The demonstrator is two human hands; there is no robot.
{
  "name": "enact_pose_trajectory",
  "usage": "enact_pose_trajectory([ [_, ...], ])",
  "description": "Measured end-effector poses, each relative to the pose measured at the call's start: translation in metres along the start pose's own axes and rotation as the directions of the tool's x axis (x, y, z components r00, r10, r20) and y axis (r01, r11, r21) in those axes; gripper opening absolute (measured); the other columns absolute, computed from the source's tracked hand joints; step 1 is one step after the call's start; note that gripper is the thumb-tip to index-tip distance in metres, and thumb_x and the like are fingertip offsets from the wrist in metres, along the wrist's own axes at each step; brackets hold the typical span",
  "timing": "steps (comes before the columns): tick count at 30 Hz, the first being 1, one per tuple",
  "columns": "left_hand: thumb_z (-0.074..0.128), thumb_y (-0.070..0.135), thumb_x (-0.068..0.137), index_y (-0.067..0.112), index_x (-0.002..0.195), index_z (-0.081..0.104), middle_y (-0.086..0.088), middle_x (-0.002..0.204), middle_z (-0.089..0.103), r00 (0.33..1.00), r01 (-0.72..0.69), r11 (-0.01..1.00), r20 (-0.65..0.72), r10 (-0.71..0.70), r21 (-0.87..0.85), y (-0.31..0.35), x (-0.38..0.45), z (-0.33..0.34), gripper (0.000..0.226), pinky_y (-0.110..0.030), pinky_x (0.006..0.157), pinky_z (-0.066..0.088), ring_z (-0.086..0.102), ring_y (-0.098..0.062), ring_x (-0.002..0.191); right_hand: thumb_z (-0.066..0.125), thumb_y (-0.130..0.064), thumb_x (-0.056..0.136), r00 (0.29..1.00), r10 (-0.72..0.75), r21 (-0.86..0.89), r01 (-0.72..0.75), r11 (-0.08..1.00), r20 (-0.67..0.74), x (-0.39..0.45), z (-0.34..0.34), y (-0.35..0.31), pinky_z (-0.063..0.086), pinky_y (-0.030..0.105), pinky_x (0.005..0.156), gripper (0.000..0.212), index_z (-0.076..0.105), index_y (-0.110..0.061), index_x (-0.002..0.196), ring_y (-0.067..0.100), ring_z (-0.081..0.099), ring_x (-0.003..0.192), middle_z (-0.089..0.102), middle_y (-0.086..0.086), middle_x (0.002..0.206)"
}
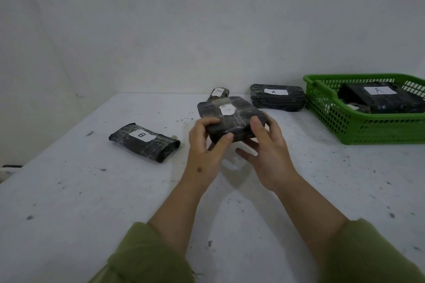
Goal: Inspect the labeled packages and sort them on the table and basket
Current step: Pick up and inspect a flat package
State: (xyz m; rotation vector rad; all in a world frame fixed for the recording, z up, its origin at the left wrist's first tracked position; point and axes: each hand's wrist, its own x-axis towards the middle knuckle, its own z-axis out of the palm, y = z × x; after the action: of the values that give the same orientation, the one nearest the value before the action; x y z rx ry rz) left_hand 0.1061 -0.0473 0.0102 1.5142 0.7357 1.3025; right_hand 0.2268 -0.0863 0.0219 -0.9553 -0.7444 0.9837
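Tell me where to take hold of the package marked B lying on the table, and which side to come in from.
Probably best to grip the package marked B across its two long edges near the middle, coming down from above. It lies flat on the table with bare space all round, angled from upper left to lower right, so turn the hand to match. Its right end looks open and loose, so avoid pinching there.

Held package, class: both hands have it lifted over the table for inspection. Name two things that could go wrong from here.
1. The held package has a blurred label, so it might be missorted.
2. The left hand and right hand grip only its near edge; its far end could tip onto the package behind.
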Motion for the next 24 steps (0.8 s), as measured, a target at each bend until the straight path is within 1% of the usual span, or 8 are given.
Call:
enact_pose_trajectory([
  [3, 0.063, 0.035, 0.074, 0.033, 0.101, 0.056, -0.011, 0.128, 0.044, 0.999, -0.049, 0.994, 0.013, 0.048, 0.100, 0.000, -0.002, 0.005, 0.027, -0.010, 0.082, 0.045, 0.051, -0.011, 0.112, 0.058, -0.019, 0.090, 0.998, -0.063, -0.001, 0.063, 0.998, -0.032, 0.004, -0.001, -0.001, 0.057, 0.035, 0.081, 0.042, 0.048, -0.023, 0.131, 0.022, 0.062, 0.108, 0.057, 0.011, 0.124],
  [6, 0.059, 0.038, 0.076, 0.040, 0.104, 0.052, -0.002, 0.130, 0.041, 0.997, -0.064, 0.987, -0.039, 0.070, 0.144, 0.004, -0.002, 0.001, 0.029, -0.017, 0.095, 0.043, 0.047, -0.006, 0.117, 0.054, -0.009, 0.092, 0.996, -0.032, 0.035, 0.035, 0.999, -0.084, 0.008, -0.004, -0.006, 0.057, 0.033, 0.078, 0.041, 0.045, -0.015, 0.132, 0.024, 0.064, 0.102, 0.058, 0.014, 0.121],
  [9, 0.066, 0.037, 0.081, 0.037, 0.118, 0.047, -0.003, 0.135, 0.044, 0.982, 0.078, 0.996, -0.171, -0.084, -0.039, 0.008, 0.008, -0.014, 0.041, -0.034, 0.096, 0.048, 0.053, -0.015, 0.117, 0.052, -0.006, 0.093, 0.991, 0.003, 0.051, 0.004, 0.999, -0.131, 0.010, -0.004, -0.010, 0.056, 0.032, 0.076, 0.037, 0.041, -0.014, 0.128, 0.021, 0.064, 0.096, 0.061, 0.010, 0.112],
  [12, 0.060, 0.015, 0.090, 0.028, 0.134, 0.035, -0.005, 0.127, 0.050, 0.949, 0.151, 0.962, -0.241, -0.205, -0.226, 0.015, 0.016, -0.027, 0.052, -0.029, 0.081, 0.055, 0.062, -0.011, 0.098, 0.051, -0.006, 0.093, 0.996, -0.014, -0.011, 0.013, 1.000, -0.088, 0.011, 0.005, -0.010, 0.058, 0.031, 0.075, 0.030, 0.043, -0.013, 0.121, 0.019, 0.065, 0.091, 0.064, 0.012, 0.108],
  [14, 0.058, 0.006, 0.090, 0.027, 0.137, 0.032, -0.002, 0.121, 0.050, 0.942, 0.139, 0.972, -0.278, -0.190, -0.190, 0.018, 0.021, -0.035, 0.057, -0.028, 0.078, 0.056, 0.061, -0.007, 0.093, 0.054, -0.009, 0.092, 0.996, -0.047, -0.122, 0.038, 0.992, -0.076, 0.014, 0.013, -0.007, 0.057, 0.034, 0.082, 0.025, 0.047, -0.014, 0.115, 0.021, 0.063, 0.097, 0.062, 0.011, 0.114],
  [16, 0.055, 0.003, 0.090, 0.030, 0.137, 0.032, -0.001, 0.118, 0.052, 0.924, 0.154, 0.972, -0.322, -0.205, -0.177, 0.020, 0.029, -0.045, 0.058, -0.026, 0.073, 0.055, 0.062, -0.012, 0.095, 0.060, -0.019, 0.089, 0.987, -0.147, -0.420, 0.104, 0.902, -0.071, 0.020, 0.019, -0.005, 0.052, 0.035, 0.087, 0.026, 0.048, -0.022, 0.112, 0.018, 0.057, 0.107, 0.055, 0.002, 0.124],
  [20, 0.045, 0.004, 0.093, 0.029, 0.133, 0.040, -0.005, 0.110, 0.061, 0.860, 0.277, 0.922, -0.359, -0.363, -0.270, 0.034, 0.052, -0.066, 0.047, -0.034, 0.069, 0.052, 0.063, -0.020, 0.083, 0.066, -0.026, 0.085, 0.963, -0.231, -0.526, 0.270, 0.807, 0.140, 0.031, 0.042, -0.009, 0.045, 0.022, 0.083, 0.040, 0.045, -0.030, 0.120, 0.010, 0.050, 0.109, 0.049, -0.009, 0.125],
  [24, 0.042, 0.006, 0.094, 0.019, 0.124, 0.056, -0.007, 0.103, 0.068, 0.845, 0.418, 0.894, -0.292, -0.447, -0.160, 0.043, 0.079, -0.101, 0.035, -0.031, 0.063, 0.053, 0.065, -0.022, 0.083, 0.076, -0.020, 0.074, 0.831, -0.029, -0.539, 0.387, 0.748, 0.556, 0.048, 0.055, -0.020, 0.045, 0.030, 0.098, 0.060, 0.048, -0.045, 0.121, 0.005, 0.042, 0.123, 0.038, -0.016, 0.138],
])
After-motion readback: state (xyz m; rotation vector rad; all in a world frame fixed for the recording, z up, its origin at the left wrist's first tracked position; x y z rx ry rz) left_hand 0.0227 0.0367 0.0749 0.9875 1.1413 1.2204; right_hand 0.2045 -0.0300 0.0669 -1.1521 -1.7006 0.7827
